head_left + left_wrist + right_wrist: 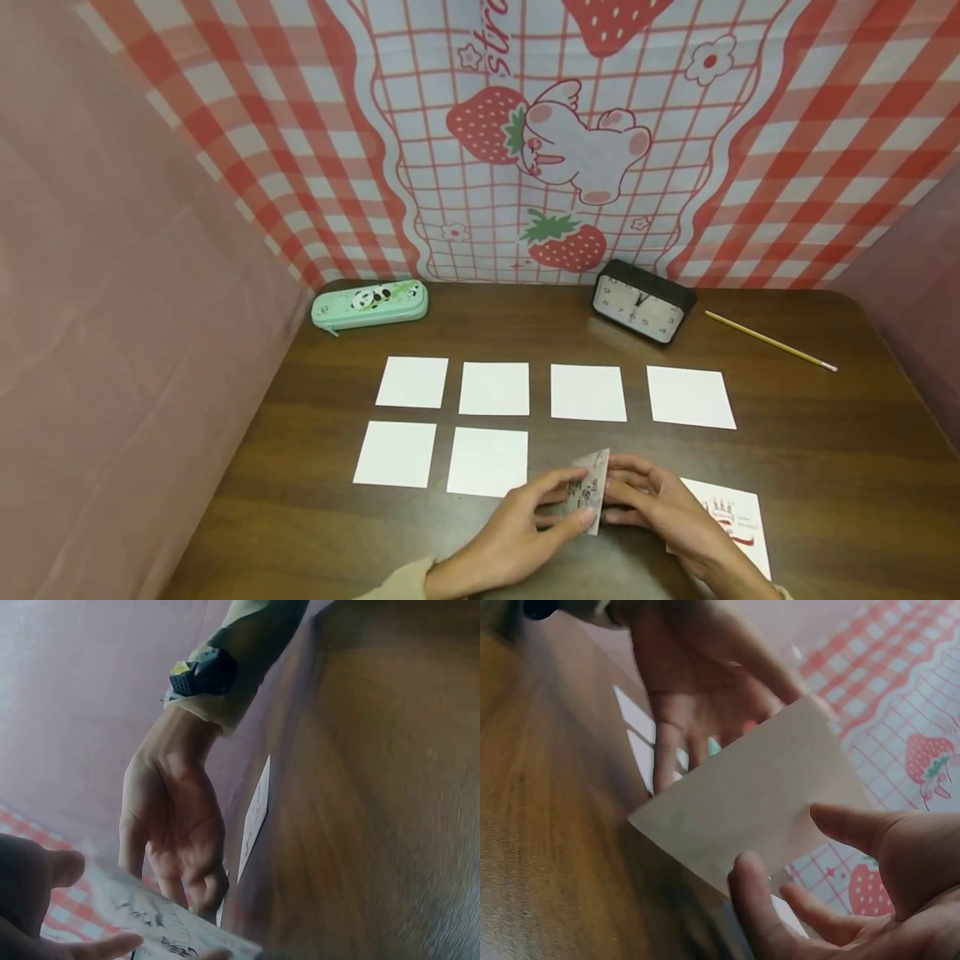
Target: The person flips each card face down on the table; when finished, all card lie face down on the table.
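My left hand [517, 529] holds a square card [587, 492] on edge above the table, thumb and fingers at its borders. The card's face with dark drawing or writing turns left; its other face looks blank in the right wrist view. Close by its right side is my right hand [663, 508], fingers loosely bent; in the right wrist view its thumb [847, 823] overlaps the blank face, and contact is hard to judge. Partly hidden behind my right hand lies a white card [738, 521] with a cake drawing and a red stroke.
Several blank white cards lie in two rows, one of them a far-row card [494, 388]. Farther back are a mint panda pencil case [370, 305], a black alarm clock [643, 302] and a yellow pencil [770, 341]. A strawberry-print cloth [480, 200] hangs behind the table.
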`<state>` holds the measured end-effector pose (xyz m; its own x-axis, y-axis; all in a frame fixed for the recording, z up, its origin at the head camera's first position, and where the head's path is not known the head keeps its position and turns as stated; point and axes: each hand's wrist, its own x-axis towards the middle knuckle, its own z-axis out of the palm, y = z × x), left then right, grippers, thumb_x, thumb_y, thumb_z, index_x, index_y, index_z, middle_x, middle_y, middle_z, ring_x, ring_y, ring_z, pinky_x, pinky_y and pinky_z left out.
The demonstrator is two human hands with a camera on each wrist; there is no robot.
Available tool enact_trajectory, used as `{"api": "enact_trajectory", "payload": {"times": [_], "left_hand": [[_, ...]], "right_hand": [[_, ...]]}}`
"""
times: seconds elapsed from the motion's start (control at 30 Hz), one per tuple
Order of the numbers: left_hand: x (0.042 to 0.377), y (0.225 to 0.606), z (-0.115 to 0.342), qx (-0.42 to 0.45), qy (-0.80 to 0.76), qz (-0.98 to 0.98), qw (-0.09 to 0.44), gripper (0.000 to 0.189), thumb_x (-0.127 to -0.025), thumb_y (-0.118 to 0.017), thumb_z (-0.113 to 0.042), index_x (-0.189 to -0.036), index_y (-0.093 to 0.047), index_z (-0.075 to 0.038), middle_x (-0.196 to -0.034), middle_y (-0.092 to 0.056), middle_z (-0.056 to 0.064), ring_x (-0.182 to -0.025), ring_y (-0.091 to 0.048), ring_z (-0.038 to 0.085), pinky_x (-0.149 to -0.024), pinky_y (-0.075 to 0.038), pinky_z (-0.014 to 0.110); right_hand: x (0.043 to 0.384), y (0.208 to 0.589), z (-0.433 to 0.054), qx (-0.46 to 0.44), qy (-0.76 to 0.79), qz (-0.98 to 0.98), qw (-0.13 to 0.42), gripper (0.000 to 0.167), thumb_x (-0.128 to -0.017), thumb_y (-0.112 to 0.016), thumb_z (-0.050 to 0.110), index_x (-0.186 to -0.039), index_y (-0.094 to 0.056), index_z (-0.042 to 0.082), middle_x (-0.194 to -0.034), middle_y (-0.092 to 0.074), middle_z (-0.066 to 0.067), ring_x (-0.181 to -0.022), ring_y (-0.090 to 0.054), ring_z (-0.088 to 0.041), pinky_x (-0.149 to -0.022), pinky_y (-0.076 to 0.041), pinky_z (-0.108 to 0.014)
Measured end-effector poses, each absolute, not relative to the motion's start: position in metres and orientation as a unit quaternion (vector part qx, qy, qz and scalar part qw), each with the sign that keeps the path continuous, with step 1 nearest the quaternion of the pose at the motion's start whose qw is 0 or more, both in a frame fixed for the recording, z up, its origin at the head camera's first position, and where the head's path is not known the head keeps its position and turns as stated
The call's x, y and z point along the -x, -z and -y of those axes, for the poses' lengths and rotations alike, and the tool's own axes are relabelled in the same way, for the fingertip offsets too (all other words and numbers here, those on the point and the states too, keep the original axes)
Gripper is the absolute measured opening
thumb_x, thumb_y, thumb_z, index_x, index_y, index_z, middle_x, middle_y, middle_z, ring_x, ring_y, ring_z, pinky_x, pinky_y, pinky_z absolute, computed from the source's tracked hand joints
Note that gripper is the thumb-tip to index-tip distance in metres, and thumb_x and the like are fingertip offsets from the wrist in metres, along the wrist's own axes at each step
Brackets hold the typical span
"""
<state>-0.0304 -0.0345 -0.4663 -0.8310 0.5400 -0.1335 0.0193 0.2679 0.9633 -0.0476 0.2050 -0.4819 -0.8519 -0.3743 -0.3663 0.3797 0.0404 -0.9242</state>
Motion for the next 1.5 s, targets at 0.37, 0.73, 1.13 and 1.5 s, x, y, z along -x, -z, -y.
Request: {"api": "enact_trajectory", "payload": {"times": [0.37,0.73,1.13,1.5], "left_hand": [[0.036,0.468,0.031,-0.163,-0.689,-0.679,0.194,0.047,-0.107,-0.059,-0.023,-0.149,-0.05,-0.004,-0.147,-0.059,0.021,-0.118,-0.072,0.023,-0.092,-0.061,0.022],[0.049,0.47,0.038,-0.135,-0.704,-0.688,0.118,0.052,-0.097,-0.07,-0.008,-0.147,-0.054,-0.007,-0.124,-0.063,0.027,-0.092,-0.068,0.005,-0.077,-0.061,0.019],[0.06,0.484,0.044,-0.095,-0.68,-0.721,0.095,0.045,-0.088,-0.076,0.003,-0.132,-0.066,0.006,-0.109,-0.069,0.031,-0.081,-0.071,0.002,-0.074,-0.061,0.018],[0.068,0.494,0.044,-0.102,-0.607,-0.782,0.095,0.044,-0.081,-0.081,0.006,-0.123,-0.07,0.008,-0.099,-0.073,0.022,-0.075,-0.075,0.014,-0.067,-0.059,0.018]], "right_hand": [[0.044,0.476,-0.187,-0.08,0.642,-0.733,0.209,0.06,-0.101,-0.068,0.027,-0.146,-0.046,-0.005,-0.135,-0.064,-0.025,-0.11,-0.071,-0.024,-0.082,-0.064,-0.034],[0.052,0.48,-0.2,-0.105,0.612,-0.776,0.11,0.052,-0.093,-0.079,0.014,-0.135,-0.054,-0.004,-0.111,-0.069,-0.012,-0.085,-0.07,-0.003,-0.075,-0.064,-0.025],[0.058,0.477,-0.212,-0.068,0.589,-0.802,0.069,0.042,-0.093,-0.078,0.006,-0.127,-0.059,-0.009,-0.105,-0.068,-0.015,-0.079,-0.068,-0.002,-0.07,-0.064,-0.025],[0.066,0.48,-0.218,-0.035,0.538,-0.839,0.07,0.034,-0.09,-0.08,0.003,-0.118,-0.064,-0.009,-0.099,-0.071,-0.019,-0.075,-0.071,-0.005,-0.065,-0.064,-0.025]]}}
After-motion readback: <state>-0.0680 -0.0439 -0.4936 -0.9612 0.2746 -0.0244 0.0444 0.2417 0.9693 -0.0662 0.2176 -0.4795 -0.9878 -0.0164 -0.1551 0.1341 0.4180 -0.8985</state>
